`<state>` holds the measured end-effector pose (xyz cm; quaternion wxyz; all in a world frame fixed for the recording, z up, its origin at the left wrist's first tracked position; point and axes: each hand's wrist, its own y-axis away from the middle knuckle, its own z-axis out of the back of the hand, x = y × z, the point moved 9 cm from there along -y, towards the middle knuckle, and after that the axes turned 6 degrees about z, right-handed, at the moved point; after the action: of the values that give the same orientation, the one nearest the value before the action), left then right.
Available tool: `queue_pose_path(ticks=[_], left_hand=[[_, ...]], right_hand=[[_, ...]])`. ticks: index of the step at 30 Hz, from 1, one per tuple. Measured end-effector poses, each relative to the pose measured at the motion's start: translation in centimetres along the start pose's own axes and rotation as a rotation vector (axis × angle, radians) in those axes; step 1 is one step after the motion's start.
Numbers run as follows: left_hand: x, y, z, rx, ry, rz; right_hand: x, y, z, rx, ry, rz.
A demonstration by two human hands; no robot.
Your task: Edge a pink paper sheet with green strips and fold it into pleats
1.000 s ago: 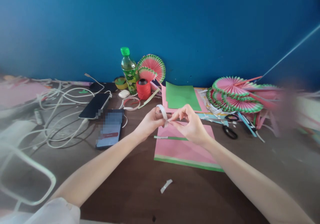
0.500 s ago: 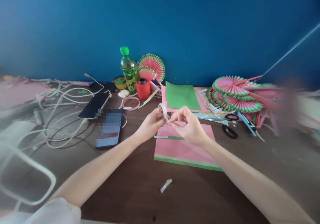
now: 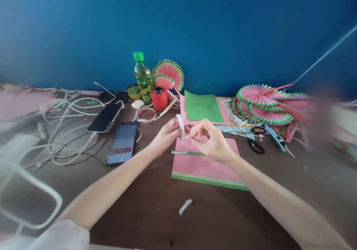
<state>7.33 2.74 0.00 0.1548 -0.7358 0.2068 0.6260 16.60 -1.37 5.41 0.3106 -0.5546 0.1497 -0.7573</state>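
Over pink sheet (image 3: 202,169) | left hand (image 3: 166,136) grips tape roll (image 3: 180,122), slightly higher than before | right hand (image 3: 211,140) pinches tape end (image 3: 186,136)

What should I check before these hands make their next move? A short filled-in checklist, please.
1. Left hand has hold of the white ring: ok.
2. Right hand has a firm pinch on the ring's edge: cannot tell, too small.
3. Pink sheet lies flat below the hands: ok.
4. Scissors lie apart from both hands: ok, off to the right.
5. Tabletop free of scraps: not ok, a white strip lies nearest the camera.
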Motion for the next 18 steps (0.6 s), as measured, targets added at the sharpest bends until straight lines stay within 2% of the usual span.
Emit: queue_pose_path(ticks=[10, 18], left_hand=[[0.16, -0.05, -0.34, 0.031, -0.119, -0.043], [-0.31, 0.02, -0.4, 0.014, -0.054, 0.001]], right_hand=[[0.04, 0.04, -0.01, -0.001, 0.019, 0.015], [0.16, 0.06, -0.15, 0.012, 0.023, 0.034]])
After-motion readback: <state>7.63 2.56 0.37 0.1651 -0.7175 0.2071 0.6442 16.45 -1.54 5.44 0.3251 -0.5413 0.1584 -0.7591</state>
